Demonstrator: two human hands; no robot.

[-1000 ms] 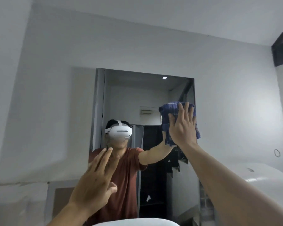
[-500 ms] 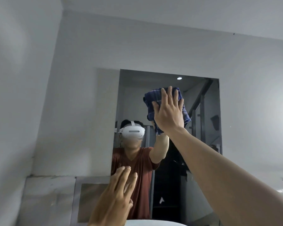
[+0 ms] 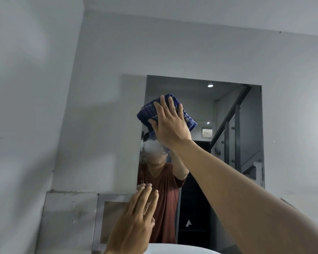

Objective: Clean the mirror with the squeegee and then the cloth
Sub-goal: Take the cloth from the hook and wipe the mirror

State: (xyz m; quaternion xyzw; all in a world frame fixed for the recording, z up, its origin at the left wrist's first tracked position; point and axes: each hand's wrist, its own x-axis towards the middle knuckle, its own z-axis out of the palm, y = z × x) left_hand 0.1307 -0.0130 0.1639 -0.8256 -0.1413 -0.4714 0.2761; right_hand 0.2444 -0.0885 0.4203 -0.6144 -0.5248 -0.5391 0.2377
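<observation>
**Cloth pressed flat against the upper mirror**

While the right hand [image 3: 170,125] is raised with the arm extended, its palm and spread fingers press a folded blue checked cloth [image 3: 149,111] flat against the mirror [image 3: 196,140]; the fingers lie straight over the fabric rather than curling around it, so the cloth is pinned between hand and glass, not clenched. Cloth edges project beyond the hand to the left, above and to the right. Contact lies in the upper left part of the mirror, near its left edge. The left hand [image 3: 136,222] is held lower, in front of the mirror's lower left corner, fingers extended and close together, empty and released; whether its fingertips touch the glass cannot be told. Head view only: the mirror is a rectangular panel on a grey wall [image 3: 191,52]. Its reflection shows the person in a reddish-brown shirt [image 3: 163,198], a staircase railing [image 3: 231,116] at right and two ceiling lights. A white curved rim [image 3: 173,249] appears along the bottom edge below the mirror.
</observation>
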